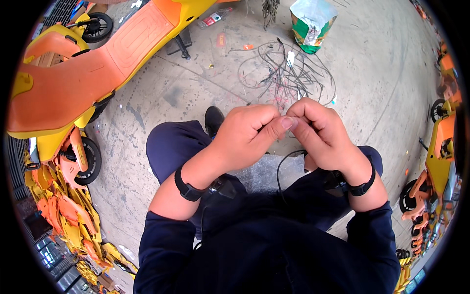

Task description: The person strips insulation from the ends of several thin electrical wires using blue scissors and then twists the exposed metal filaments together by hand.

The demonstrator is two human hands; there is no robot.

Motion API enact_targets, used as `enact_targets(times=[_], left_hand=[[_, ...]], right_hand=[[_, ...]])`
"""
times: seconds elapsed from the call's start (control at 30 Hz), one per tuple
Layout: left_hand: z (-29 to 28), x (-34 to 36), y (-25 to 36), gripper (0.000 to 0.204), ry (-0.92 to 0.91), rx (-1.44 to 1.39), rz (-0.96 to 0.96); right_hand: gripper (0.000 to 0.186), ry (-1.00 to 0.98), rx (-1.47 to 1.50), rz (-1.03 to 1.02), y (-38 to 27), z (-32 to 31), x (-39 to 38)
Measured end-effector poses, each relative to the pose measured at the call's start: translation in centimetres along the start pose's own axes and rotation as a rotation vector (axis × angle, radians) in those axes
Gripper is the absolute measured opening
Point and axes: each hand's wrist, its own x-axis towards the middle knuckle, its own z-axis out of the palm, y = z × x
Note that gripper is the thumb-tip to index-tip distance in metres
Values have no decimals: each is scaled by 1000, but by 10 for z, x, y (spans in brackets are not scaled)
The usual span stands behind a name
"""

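My left hand (245,134) and my right hand (323,134) meet in front of my knees, thumbs and forefingers pinched together with the thumb tips touching. Whatever sits between the fingertips is too small or hidden to name. Just beyond them on the concrete floor lies a loose tangle of black cables (293,73), with small reddish scraps among it. Below my hands, between my legs, is a sheet of clear plastic wrap (267,171). A thin black cord (278,172) curves over it. Both wrists carry black straps.
An orange and yellow scooter (112,61) stands at the left, above a heap of orange and yellow panels (68,210). A green and white bag (313,22) and a plastic bottle (215,18) are at the far side. More scooters (435,152) line the right.
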Motion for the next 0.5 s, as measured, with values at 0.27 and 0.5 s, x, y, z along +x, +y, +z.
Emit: enact_targets(times=[0.27, 0.5], left_hand=[[-12, 0, 12, 30, -284, -777, -356], [-2, -4, 6, 32, -329, -1046, -261]], right_hand=[[8, -241, 502, 94, -7, -6, 0], [19, -419, 1031, 105, 10, -4, 4]])
